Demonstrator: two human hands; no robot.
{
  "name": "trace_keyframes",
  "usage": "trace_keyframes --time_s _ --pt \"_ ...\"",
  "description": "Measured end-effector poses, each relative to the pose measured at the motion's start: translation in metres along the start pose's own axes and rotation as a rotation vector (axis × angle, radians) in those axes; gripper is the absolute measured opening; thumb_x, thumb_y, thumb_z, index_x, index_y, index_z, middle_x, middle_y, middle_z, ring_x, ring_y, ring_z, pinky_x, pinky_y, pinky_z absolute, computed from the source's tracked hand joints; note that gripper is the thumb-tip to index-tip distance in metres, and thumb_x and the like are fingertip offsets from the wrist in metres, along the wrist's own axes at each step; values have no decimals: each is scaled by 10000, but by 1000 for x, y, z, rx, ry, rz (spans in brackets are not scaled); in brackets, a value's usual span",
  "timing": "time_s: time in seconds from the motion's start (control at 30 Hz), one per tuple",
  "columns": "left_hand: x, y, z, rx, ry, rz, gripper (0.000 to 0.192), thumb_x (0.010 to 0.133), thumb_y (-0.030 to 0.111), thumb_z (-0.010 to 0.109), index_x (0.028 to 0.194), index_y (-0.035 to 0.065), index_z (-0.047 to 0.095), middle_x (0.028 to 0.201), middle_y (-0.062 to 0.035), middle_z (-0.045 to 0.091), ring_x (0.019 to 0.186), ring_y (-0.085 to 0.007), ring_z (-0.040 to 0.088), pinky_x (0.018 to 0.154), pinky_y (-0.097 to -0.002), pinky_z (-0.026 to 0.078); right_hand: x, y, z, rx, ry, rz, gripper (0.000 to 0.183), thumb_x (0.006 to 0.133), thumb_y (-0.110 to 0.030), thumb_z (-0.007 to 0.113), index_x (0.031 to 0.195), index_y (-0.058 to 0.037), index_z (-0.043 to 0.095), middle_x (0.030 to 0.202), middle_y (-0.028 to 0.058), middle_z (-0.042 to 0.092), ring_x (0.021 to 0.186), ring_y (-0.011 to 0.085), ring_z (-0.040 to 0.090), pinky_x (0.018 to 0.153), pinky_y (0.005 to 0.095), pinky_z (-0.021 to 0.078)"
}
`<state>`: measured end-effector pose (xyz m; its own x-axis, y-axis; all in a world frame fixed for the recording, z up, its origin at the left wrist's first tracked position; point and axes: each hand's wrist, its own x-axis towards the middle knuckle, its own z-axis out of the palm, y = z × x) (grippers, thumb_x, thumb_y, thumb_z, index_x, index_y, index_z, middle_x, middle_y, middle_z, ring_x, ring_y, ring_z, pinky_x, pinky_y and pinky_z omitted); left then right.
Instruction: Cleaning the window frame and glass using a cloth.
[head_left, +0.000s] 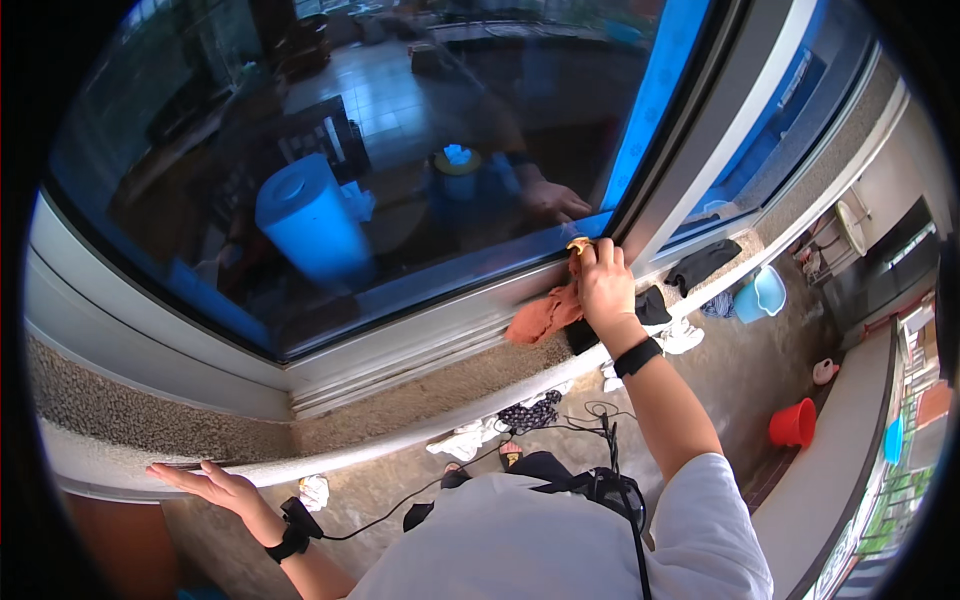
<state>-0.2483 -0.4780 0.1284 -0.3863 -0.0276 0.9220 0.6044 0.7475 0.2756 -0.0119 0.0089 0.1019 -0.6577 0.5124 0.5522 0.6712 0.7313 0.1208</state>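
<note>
My right hand (606, 289) presses an orange-brown cloth (546, 313) against the lower right corner of a metal window frame (427, 322). A small yellow piece shows at its fingertips, perhaps part of the cloth. The dark window pane (465, 225) reflects this hand. My left hand (217, 487) is at the lower left, fingers spread and holding nothing, by the outer edge of the rough stone sill (157, 412). A black band is on each wrist; a cable runs from the left one.
Dark cloths (701, 266) lie on the sill to the right. White cloths (469, 439) and a patterned cloth (531, 411) lie below the sill. A light blue bucket (759, 295) and a red bucket (793, 424) stand on the floor. Black cables hang near my body.
</note>
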Motion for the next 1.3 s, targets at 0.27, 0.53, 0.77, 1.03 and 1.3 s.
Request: trace_keyframes --time_s 0.27,0.53,0.77,1.03,1.3 --pt "16 63 -17 32 163 -38 579 871 98 582 1359 -51 309 1414 -213 327 1305 -327 329 1088 -436 236 8 7 -35 734 63 200 374 756 21 571 1129 -6 571 1018 119 582 943 300 593 807 389 499" --pt "24 200 -3 -758 -583 91 354 789 106 593 1127 3 563 1200 -178 518 1087 -293 512 921 -375 408 7 -34 -127 2544 -370 172 499 840 -137 578 1277 63 443 1260 133 522 1174 221 488 1035 364 336" --pt "10 272 17 -1119 -865 7 455 713 173 762 1075 -13 558 1033 -181 590 960 -327 591 817 -371 470 -18 -55 -125 2656 -728 112 484 841 -140 522 1266 80 454 1244 157 526 1176 250 484 1033 383 331" --pt "9 260 12 -1573 -969 -437 101 839 -27 610 822 -9 511 811 -14 559 742 -10 463 610 -177 387 -25 -47 -127 2488 -689 180 498 835 -89 553 1301 40 435 1221 132 541 1167 229 490 1024 355 329" --pt "10 261 21 -1698 -928 -666 130 875 91 608 804 27 520 738 38 510 686 -8 404 588 -174 331 -50 -65 -124 2276 -609 2 665 808 -95 658 1383 -51 326 1275 68 492 1208 185 444 1036 369 335"
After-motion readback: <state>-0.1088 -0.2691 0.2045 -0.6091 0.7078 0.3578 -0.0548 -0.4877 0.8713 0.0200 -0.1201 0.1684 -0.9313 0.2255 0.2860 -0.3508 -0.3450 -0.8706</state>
